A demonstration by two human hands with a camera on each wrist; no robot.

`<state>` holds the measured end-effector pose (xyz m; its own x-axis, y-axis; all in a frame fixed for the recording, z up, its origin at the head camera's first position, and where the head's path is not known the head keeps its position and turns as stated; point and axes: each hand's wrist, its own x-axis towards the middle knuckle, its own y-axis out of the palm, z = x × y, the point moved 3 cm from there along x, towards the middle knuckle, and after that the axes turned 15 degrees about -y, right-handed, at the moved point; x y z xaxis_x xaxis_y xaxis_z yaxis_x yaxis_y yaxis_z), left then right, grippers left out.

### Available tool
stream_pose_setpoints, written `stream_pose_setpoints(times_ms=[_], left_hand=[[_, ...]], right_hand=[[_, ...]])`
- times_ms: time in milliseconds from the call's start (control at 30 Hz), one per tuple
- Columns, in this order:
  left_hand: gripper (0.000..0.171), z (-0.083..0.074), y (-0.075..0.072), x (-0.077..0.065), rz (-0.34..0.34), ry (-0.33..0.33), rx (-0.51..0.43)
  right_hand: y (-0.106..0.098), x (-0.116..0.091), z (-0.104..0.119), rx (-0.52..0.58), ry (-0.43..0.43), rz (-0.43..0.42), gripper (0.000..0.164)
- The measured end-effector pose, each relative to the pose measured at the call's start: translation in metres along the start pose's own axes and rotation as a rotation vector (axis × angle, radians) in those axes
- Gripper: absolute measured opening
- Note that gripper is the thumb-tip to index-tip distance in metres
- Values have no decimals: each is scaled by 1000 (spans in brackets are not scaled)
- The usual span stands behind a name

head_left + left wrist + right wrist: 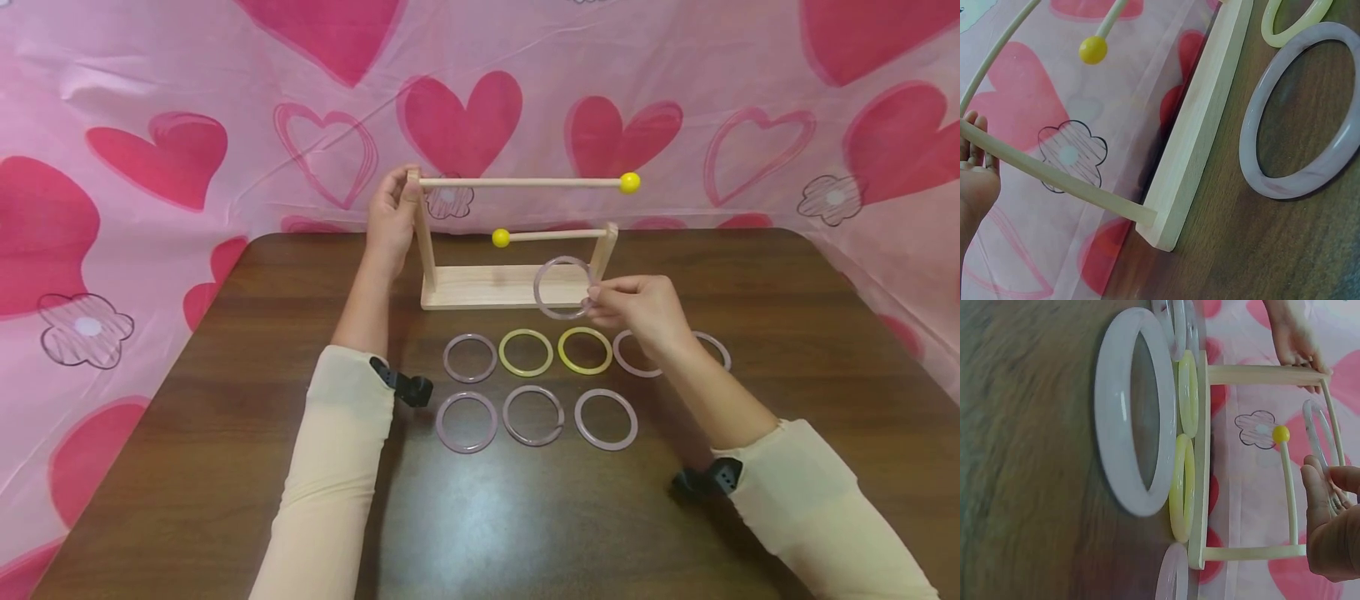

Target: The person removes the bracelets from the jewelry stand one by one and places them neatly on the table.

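A pale wooden stand (480, 292) has two uprights, a long upper rod (525, 182) and a shorter lower rod (555, 236), each tipped with a yellow ball. My left hand (390, 221) grips the top of the left upright (1060, 175), fingers behind it and thumb in front. Between thumb and fingertips my right hand (651, 310) pinches a translucent lavender bangle (537, 290) by its right edge. Raised off the table, the bangle overlaps the stand's base in the head view. Both rods are bare of bangles.
Two rows of bangles lie before the stand: a pale yellow one (502, 353), a brighter yellow one (561, 350) and several lavender ones, including the front left one (439, 423). My right forearm partly covers the right end. Behind the brown table (225, 467) hangs a pink heart-patterned cloth (247, 50).
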<state>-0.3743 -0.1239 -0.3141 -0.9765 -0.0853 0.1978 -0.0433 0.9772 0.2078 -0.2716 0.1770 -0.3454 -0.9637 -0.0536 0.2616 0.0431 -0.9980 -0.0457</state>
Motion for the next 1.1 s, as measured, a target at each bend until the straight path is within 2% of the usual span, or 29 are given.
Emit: stream_pose_setpoints(times_ms=[133,267,433,633,967,1100], left_hand=[[40,0,0,0,-6,-1,15],[42,-1,0,-1,-9,-4,16],[35,-1,0,-1,-12,-7,14],[30,-1,1,0,-21,-17,37],[31,0,0,0,-22,-14,47],[31,-1,1,-1,-21,-11,44]], right_hand=[[-5,-3,1,-3,-5,-2,23],[-11,-6,0,13,4,-12,6],[-16,-8,2,36,10,-17,20],[-23,-11,4,57,0,-15,13],[-31,-15,4,52,0,-19,20],[-36,-19,4,34,5,-10,16]])
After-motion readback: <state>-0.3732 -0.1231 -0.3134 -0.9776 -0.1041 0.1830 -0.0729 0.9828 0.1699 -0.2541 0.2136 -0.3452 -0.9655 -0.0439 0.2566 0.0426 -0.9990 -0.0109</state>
